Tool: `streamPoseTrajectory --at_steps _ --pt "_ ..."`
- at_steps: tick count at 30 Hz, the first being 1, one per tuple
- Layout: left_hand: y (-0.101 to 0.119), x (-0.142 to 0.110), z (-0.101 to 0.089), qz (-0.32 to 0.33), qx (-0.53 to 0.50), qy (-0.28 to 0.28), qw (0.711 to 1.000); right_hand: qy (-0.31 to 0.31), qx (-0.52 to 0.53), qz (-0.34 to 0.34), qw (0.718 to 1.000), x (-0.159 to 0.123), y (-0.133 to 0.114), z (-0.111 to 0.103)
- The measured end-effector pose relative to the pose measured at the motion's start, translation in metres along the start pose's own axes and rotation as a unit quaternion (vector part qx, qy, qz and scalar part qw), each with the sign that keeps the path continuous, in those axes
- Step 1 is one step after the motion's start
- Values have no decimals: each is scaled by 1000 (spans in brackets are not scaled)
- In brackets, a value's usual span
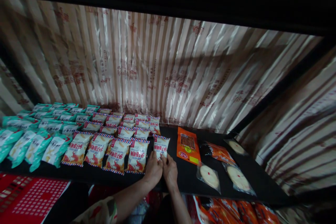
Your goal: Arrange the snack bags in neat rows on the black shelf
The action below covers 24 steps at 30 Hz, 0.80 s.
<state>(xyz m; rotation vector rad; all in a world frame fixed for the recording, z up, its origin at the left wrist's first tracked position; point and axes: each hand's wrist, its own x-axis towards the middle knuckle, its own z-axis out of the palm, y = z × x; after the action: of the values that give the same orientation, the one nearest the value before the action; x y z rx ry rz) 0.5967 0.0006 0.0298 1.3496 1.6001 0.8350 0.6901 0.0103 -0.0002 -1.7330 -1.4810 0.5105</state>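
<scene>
A small white snack bag (161, 145) with red lettering and a striped top edge stands at the front of the black shelf (181, 178). My left hand (153, 168) grips its lower left side, and my right hand (170, 170) pinches the lower right. The fingers cover the bottom of this bag. Just to the left, a matching snack bag (137, 155) leans at the end of a front row. Several more of the same kind stand in rows behind it. To the right of my hands lies a flat orange packet (188, 145) with a clear window.
Teal snack bags (55, 149) fill the left end. On the right lie another orange packet (221, 152) and round pale discs in clear wrap (209, 176). Striped sheeting (147, 66) hangs behind. Below are a red plastic basket (34, 196) and more orange packets (223, 210).
</scene>
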Motion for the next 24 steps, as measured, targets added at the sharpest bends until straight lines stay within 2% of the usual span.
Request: streamPoseTrajectory --at_steps 5,9,14,20,24 --pt "6 8 2 -4 6 12 1000 23 19 -9 999 13 -4 7" --pt "10 14 1 2 10 30 999 9 27 -22 999 26 -7 13" --pt "17 18 -7 -2 13 22 1000 -12 16 -22 1000 39 -9 23" --pt "23 23 -10 -12 -47 48 998 -7 1 -18 1000 49 -14 33" --pt "22 29 -4 -3 -88 32 996 -3 11 -19 1000 52 -14 39"
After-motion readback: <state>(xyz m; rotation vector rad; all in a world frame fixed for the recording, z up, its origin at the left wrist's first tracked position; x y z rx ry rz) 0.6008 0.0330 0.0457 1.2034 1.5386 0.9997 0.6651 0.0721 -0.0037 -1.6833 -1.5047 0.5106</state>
